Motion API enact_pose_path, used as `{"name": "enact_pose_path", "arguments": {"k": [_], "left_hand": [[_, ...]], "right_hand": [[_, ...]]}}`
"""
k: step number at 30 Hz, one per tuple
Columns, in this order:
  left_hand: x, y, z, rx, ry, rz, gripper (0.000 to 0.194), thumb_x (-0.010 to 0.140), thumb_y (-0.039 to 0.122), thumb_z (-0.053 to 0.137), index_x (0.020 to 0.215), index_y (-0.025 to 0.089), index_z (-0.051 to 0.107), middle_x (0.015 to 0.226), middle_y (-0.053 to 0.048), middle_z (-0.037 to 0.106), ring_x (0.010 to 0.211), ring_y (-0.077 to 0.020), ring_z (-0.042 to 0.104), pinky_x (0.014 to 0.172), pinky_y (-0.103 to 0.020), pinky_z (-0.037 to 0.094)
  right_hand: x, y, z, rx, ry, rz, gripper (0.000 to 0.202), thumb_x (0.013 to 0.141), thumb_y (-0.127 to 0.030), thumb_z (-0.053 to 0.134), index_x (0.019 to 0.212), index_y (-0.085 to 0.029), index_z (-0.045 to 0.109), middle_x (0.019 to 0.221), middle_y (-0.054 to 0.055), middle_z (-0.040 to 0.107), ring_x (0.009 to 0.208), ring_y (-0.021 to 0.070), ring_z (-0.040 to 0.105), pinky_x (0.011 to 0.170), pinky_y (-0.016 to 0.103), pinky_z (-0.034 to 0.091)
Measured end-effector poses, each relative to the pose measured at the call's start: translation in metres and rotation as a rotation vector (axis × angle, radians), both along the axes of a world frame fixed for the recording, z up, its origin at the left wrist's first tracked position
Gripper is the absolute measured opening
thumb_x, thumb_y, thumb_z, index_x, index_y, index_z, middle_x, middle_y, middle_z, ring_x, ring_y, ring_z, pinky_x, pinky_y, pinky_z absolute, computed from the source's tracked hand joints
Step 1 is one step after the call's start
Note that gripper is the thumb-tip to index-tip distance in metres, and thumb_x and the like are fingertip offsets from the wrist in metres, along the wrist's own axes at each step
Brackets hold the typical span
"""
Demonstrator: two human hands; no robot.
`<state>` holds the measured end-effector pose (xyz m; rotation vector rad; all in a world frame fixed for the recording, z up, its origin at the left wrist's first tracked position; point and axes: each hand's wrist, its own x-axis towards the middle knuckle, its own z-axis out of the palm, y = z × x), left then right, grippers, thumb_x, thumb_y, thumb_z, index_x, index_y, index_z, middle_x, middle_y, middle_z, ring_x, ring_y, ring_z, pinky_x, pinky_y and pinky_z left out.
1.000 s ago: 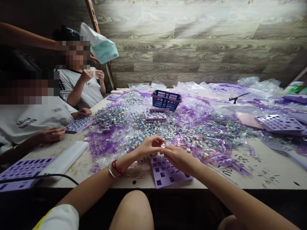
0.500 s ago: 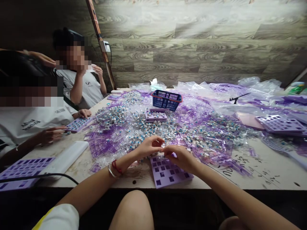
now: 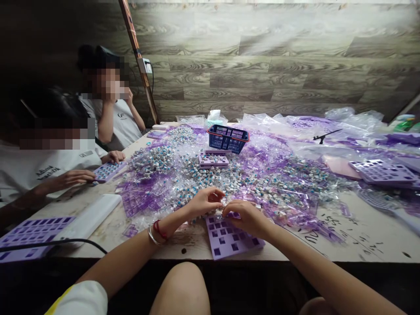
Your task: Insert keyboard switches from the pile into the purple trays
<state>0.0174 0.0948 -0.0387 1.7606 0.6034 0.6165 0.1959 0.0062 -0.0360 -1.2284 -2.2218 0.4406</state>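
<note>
A light purple tray (image 3: 226, 245) with square holes lies at the table's front edge before me. Over its right upper part is my right hand (image 3: 247, 216), its fingers bent down and closed at the tray's far rows. Whatever they hold is too small to name. Just beyond the tray's far left corner is my left hand (image 3: 205, 201), thumb and fingers curled toward each other beside the right fingertips. Anything in its grip cannot be made out. Past both hands spreads a heap of small white and blue pieces (image 3: 210, 177).
A dark blue basket (image 3: 228, 140) stands beyond a small stack of purple trays (image 3: 213, 160). Clear purple parts (image 3: 141, 197) lie around the heap. More trays (image 3: 382, 169) are at right. A white box-like bar (image 3: 92, 218) and black cable (image 3: 65, 239) are at left; two people sit there.
My right hand has lowered slightly toward the tray's far rows, apart from the left fingertips. The left hand stays nearly in place. The nearer person at left has shifted right.
</note>
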Motion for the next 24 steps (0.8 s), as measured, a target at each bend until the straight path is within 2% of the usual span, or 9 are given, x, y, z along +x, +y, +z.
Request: {"name": "enact_pose_path", "arguments": {"k": [11,18,24], "left_hand": [[-0.001,0.001,-0.002,0.013,0.004,0.013,0.033,0.068,0.026,0.074,0.095,0.011,0.062,0.082,-0.003,0.063,0.074,-0.0129,0.059,0.066,-0.024,0.047],[-0.001,0.001,-0.001,0.023,0.017,0.012,0.032,0.068,0.025,0.072,0.095,0.011,0.062,0.082,-0.003,0.063,0.074,-0.0132,0.060,0.069,-0.025,0.047],[-0.001,0.002,-0.001,0.009,0.012,-0.001,0.034,0.068,0.027,0.074,0.096,0.011,0.062,0.082,-0.003,0.064,0.076,-0.0145,0.061,0.070,-0.026,0.047]], "right_hand": [[-0.001,0.001,-0.001,0.055,-0.020,0.046,0.019,0.080,-0.006,0.059,0.081,-0.020,0.071,0.084,0.004,0.071,0.083,0.0174,0.064,0.079,0.031,0.050],[-0.005,-0.002,0.006,0.026,-0.106,-0.077,0.020,0.075,-0.002,0.061,0.083,-0.019,0.066,0.080,0.003,0.068,0.075,0.0173,0.063,0.069,0.028,0.047],[-0.008,-0.002,0.012,0.018,-0.143,-0.074,0.019,0.073,0.000,0.059,0.077,-0.018,0.061,0.077,0.002,0.067,0.073,0.0169,0.061,0.067,0.028,0.045]]}}
